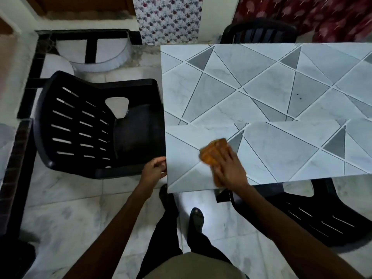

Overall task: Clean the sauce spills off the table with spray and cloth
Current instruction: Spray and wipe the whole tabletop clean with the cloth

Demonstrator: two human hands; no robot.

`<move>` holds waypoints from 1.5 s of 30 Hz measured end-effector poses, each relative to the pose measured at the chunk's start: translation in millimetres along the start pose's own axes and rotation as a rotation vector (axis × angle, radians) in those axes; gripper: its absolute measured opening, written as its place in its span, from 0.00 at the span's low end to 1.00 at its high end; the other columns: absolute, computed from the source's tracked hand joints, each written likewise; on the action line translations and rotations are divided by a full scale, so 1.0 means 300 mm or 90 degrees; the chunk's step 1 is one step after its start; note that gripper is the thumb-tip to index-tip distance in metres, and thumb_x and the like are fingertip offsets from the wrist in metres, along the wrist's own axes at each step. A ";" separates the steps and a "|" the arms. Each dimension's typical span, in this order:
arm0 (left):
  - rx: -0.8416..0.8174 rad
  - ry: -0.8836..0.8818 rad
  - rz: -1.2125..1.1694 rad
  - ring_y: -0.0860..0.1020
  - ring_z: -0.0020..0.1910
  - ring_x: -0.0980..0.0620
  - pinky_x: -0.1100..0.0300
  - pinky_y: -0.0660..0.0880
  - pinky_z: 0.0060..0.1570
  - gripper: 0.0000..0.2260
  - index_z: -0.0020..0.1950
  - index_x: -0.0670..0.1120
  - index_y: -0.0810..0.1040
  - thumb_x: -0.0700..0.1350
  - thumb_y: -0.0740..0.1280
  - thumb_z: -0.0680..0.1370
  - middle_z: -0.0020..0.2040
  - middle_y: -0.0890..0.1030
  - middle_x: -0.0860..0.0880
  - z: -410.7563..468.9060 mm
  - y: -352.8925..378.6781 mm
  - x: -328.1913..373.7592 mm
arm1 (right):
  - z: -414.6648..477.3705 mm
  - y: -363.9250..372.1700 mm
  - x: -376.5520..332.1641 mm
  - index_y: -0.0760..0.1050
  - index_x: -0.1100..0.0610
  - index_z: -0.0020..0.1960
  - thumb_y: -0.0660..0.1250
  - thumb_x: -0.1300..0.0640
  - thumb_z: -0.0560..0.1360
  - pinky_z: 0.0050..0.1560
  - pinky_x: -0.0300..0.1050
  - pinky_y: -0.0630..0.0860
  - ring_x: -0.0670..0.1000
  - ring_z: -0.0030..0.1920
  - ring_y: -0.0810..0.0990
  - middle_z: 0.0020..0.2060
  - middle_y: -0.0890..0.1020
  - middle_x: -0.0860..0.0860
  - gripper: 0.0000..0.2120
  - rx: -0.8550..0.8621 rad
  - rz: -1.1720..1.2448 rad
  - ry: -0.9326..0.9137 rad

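An orange cloth (pixel 213 153) lies flat on the near left corner of the table (pixel 261 87), whose top has a grey geometric tile pattern. My right hand (pixel 230 168) presses down on the cloth with its fingers spread over it; the cloth looks blurred. My left hand (pixel 155 168) grips the table's left edge, fingers curled round it. Two small dark spots (pixel 299 96) mark the tabletop further right. No spray bottle is in view.
A black plastic chair (pixel 90 125) stands tight against the table's left side. A second black chair (pixel 314 210) sits at the near right, a third (pixel 259 31) behind the far edge. My legs and shoes (pixel 196 216) stand on the marble floor.
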State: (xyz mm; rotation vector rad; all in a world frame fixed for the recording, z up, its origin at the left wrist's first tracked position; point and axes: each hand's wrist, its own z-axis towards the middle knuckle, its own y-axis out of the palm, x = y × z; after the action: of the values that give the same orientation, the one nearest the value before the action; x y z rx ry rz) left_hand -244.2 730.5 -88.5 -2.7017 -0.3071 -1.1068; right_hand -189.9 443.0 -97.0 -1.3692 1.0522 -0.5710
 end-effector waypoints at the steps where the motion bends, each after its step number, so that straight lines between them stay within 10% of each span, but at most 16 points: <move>1: 0.018 0.019 0.014 0.82 0.52 0.48 0.59 0.79 0.49 0.12 0.61 0.42 0.80 0.35 0.64 0.79 0.55 0.83 0.43 -0.018 0.009 -0.024 | 0.035 -0.013 -0.017 0.67 0.55 0.76 0.53 0.47 0.79 0.76 0.65 0.59 0.64 0.78 0.59 0.77 0.66 0.58 0.28 0.014 0.013 0.057; 11: 0.145 0.094 0.139 0.79 0.57 0.43 0.49 0.74 0.62 0.17 0.62 0.45 0.79 0.34 0.60 0.77 0.58 0.81 0.45 -0.134 0.097 -0.076 | -0.204 0.077 -0.238 0.69 0.51 0.75 0.83 0.54 0.54 0.76 0.55 0.64 0.63 0.77 0.64 0.77 0.67 0.54 0.50 -0.103 0.006 -0.148; 16: 0.153 0.135 0.253 0.78 0.54 0.40 0.49 0.76 0.57 0.18 0.64 0.47 0.78 0.34 0.59 0.78 0.61 0.75 0.41 -0.168 0.126 -0.088 | -0.326 0.008 0.068 0.76 0.52 0.66 0.62 0.60 0.74 0.72 0.59 0.66 0.59 0.73 0.69 0.71 0.74 0.52 0.21 0.065 0.241 0.005; 23: 0.128 0.106 0.189 0.76 0.63 0.45 0.55 0.71 0.67 0.16 0.63 0.44 0.79 0.33 0.60 0.79 0.64 0.79 0.44 -0.185 0.079 -0.082 | -0.304 0.001 -0.015 0.74 0.56 0.71 0.57 0.58 0.78 0.79 0.46 0.54 0.60 0.74 0.65 0.74 0.71 0.58 0.22 0.126 0.225 0.150; 28: 0.056 0.066 0.090 0.78 0.60 0.47 0.56 0.76 0.59 0.16 0.65 0.36 0.74 0.28 0.57 0.79 0.62 0.78 0.41 -0.179 0.035 -0.071 | -0.211 0.119 -0.373 0.75 0.54 0.70 0.81 0.60 0.58 0.76 0.54 0.64 0.62 0.75 0.67 0.73 0.72 0.55 0.41 -0.069 0.123 -0.077; 30: 0.029 0.065 0.094 0.78 0.58 0.48 0.64 0.77 0.51 0.16 0.65 0.36 0.74 0.28 0.56 0.80 0.60 0.78 0.42 -0.186 0.023 -0.063 | -0.209 0.145 -0.465 0.78 0.56 0.66 0.76 0.58 0.65 0.74 0.56 0.68 0.62 0.73 0.70 0.70 0.76 0.57 0.30 -0.093 0.134 -0.168; 34: -0.004 0.059 0.100 0.78 0.60 0.46 0.61 0.76 0.55 0.16 0.65 0.37 0.75 0.30 0.56 0.81 0.61 0.78 0.41 -0.166 -0.013 -0.047 | -0.267 0.093 -0.511 0.77 0.59 0.66 0.58 0.62 0.73 0.76 0.51 0.63 0.58 0.72 0.71 0.68 0.77 0.56 0.22 -0.039 0.366 -0.153; 41: 0.004 0.206 0.205 0.80 0.52 0.50 0.55 0.76 0.57 0.08 0.54 0.47 0.80 0.37 0.65 0.79 0.51 0.82 0.47 -0.198 0.042 -0.030 | -0.396 -0.093 -0.391 0.78 0.57 0.55 0.58 0.70 0.76 0.50 0.43 0.80 0.53 0.51 0.83 0.54 0.83 0.56 0.15 0.105 1.132 0.463; 45: -0.119 0.221 0.208 0.79 0.48 0.49 0.55 0.75 0.51 0.09 0.53 0.48 0.80 0.36 0.65 0.79 0.48 0.82 0.47 -0.286 0.218 0.001 | -0.509 -0.218 -0.269 0.80 0.63 0.62 0.60 0.54 0.80 0.61 0.57 0.78 0.61 0.55 0.84 0.59 0.82 0.64 0.18 0.182 1.465 0.538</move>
State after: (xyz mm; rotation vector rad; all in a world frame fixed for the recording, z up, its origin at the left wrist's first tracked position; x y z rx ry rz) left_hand -283.4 645.0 -35.6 -2.5158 0.2950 -1.5229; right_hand -342.2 423.3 5.9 0.9180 2.2008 0.5642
